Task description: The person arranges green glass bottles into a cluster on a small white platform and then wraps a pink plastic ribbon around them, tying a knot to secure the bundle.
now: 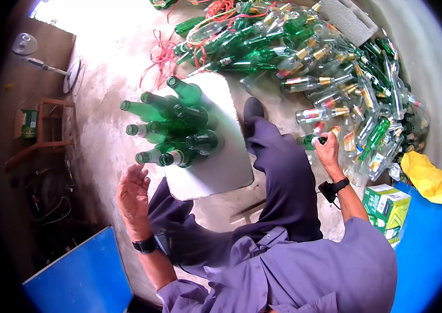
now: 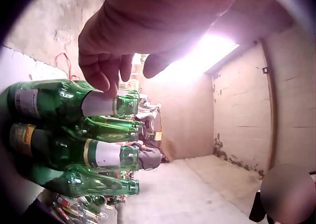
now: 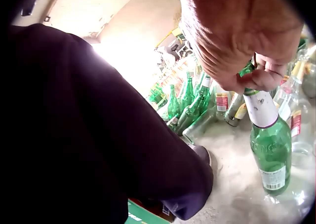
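Note:
Several green glass bottles (image 1: 189, 116) stand bunched together on a white-topped stool (image 1: 215, 175) between the person's knees. Beside the near left edge of this bunch is the left hand (image 1: 134, 198), fingers loosely bent. In the left wrist view its fingertips come right at the labelled neck of the nearest bottle (image 2: 54, 101). Out to the right, the right hand (image 1: 328, 151) grips another green bottle (image 3: 272, 152) round the top of its neck. That bottle hangs upright in the right wrist view, with a white neck label and a small barcode label low on its body.
A large heap of clear and green bottles (image 1: 330, 78) covers the floor at the front and right. Red string (image 1: 159, 55) lies by it, and a concrete block (image 1: 348, 21) sits behind. A green carton (image 1: 388, 206) and yellow cloth (image 1: 429, 175) are at the right.

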`<action>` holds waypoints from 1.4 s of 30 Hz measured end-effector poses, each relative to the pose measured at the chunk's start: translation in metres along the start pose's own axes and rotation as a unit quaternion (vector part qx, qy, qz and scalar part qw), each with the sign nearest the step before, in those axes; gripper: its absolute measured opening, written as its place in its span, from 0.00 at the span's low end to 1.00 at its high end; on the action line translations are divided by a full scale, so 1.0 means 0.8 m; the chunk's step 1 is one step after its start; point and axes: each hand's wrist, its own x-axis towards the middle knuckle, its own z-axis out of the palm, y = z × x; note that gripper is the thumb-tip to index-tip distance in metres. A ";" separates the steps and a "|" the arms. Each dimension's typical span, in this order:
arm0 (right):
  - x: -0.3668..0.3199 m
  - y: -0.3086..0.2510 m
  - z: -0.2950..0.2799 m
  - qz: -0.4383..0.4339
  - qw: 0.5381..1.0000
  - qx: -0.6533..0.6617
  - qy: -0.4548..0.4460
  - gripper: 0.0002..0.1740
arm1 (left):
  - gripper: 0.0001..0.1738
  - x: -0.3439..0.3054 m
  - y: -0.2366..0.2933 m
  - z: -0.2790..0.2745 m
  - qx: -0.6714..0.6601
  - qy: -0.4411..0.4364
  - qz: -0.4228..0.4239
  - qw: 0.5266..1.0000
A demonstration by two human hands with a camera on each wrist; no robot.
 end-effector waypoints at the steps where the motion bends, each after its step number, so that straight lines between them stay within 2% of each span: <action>1: -0.003 0.001 -0.004 0.004 1.000 -0.006 0.003 0.17 | 0.19 0.000 0.000 0.000 -0.008 -0.004 -0.001 1.000; 9: -0.008 0.015 -0.017 -0.010 0.999 -0.030 0.030 0.17 | 0.20 -0.002 -0.001 0.000 -0.003 -0.012 0.004 1.000; 14: -0.012 0.021 -0.021 0.021 0.999 -0.039 0.020 0.16 | 0.20 -0.002 -0.001 0.002 -0.011 -0.011 -0.001 1.000; 22: -0.028 0.034 -0.041 0.007 0.997 -0.068 0.044 0.15 | 0.20 -0.004 -0.001 0.008 -0.019 -0.060 -0.004 0.998; 24: -0.032 0.028 -0.053 0.036 0.996 -0.060 0.050 0.15 | 0.20 -0.004 -0.002 0.004 -0.002 -0.048 -0.002 0.999; 27: -0.039 0.051 -0.056 0.041 0.994 -0.082 0.054 0.15 | 0.19 -0.004 -0.002 -0.001 -0.023 -0.086 -0.010 0.996; 30: -0.047 0.067 -0.060 0.075 0.991 -0.088 0.065 0.15 | 0.19 -0.004 -0.002 0.003 -0.020 -0.069 -0.010 0.997; 31: -0.049 0.069 -0.063 0.097 0.992 -0.063 0.044 0.18 | 0.20 -0.005 -0.003 0.005 -0.009 -0.053 -0.005 0.999; 33: -0.055 0.072 -0.067 0.092 0.993 -0.065 0.029 0.18 | 0.20 -0.005 -0.003 0.006 0.003 -0.036 -0.001 0.999; 35: -0.057 0.075 -0.065 0.086 0.994 -0.065 0.013 0.18 | 0.19 -0.005 0.000 0.005 -0.013 -0.072 -0.017 0.997; 38: -0.060 0.087 -0.058 0.087 0.993 -0.084 0.002 0.19 | 0.19 -0.006 0.001 0.009 -0.011 -0.075 -0.012 0.997; 42: -0.060 0.096 -0.049 0.084 0.989 -0.121 0.024 0.27 | 0.18 -0.007 0.000 0.012 0.008 -0.047 0.007 0.999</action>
